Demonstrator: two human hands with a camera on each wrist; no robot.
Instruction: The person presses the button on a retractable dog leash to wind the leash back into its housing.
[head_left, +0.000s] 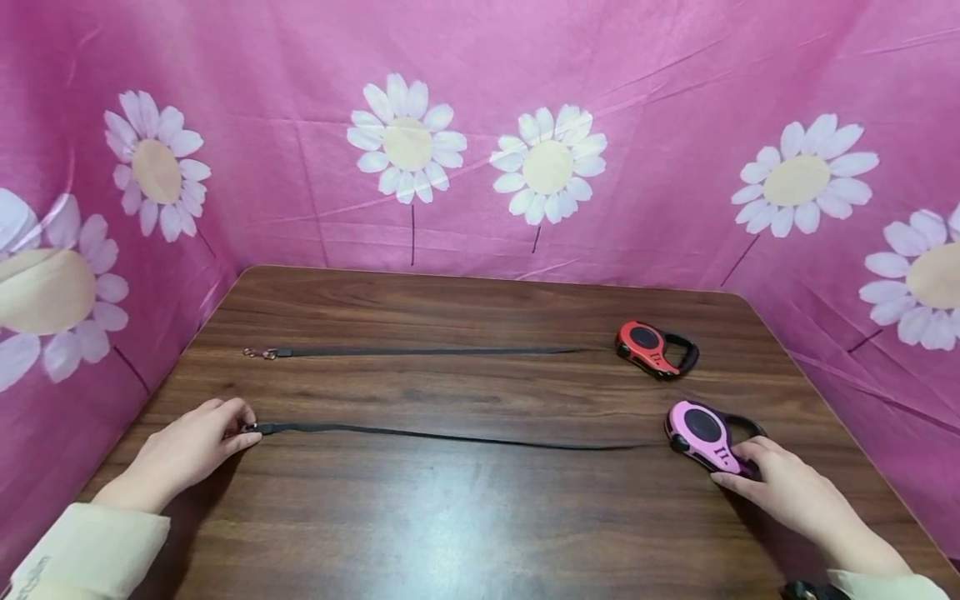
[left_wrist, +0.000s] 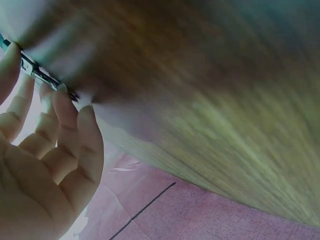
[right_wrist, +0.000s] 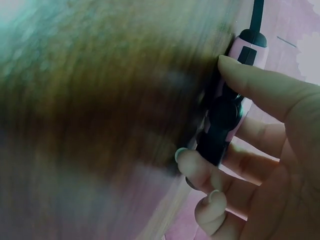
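Observation:
A pink retractable dog leash [head_left: 701, 433] lies at the right of the table, its black strap [head_left: 450, 435] drawn out leftward. My right hand [head_left: 795, 492] holds its casing by the lower edge and handle; in the right wrist view the thumb lies along the pink leash's side [right_wrist: 225, 112] and the fingers curl beneath. At the strap's far left end, my left hand [head_left: 191, 450] pinches the metal clip [left_wrist: 32, 70] between thumb and fingers. Behind it lies a red retractable leash [head_left: 648, 346], its strap [head_left: 427, 352] stretched to a clip [head_left: 258, 353] on the left. No hand touches the red one.
The brown wooden table [head_left: 420, 533] has its back edge against a pink cloth [head_left: 480, 50] printed with white daisies. This cloth also hangs along both sides.

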